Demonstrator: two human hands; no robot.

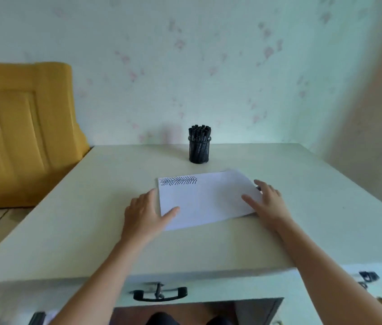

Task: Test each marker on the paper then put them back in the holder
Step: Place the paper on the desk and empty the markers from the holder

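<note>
1. Soft, even daylight with a greenish cast; no glare.
2. A faint shadow falls on the wall left of the holder [199, 148].
3. Straight lines bow outward far from the holder, showing wide-angle distortion.
4. Frame corners and the near desk edge are blurred.

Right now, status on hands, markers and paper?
Left hand and right hand open, flat on the paper edges. Markers all in the holder, none out. Row of test strokes top left. Nothing blocking.
</note>
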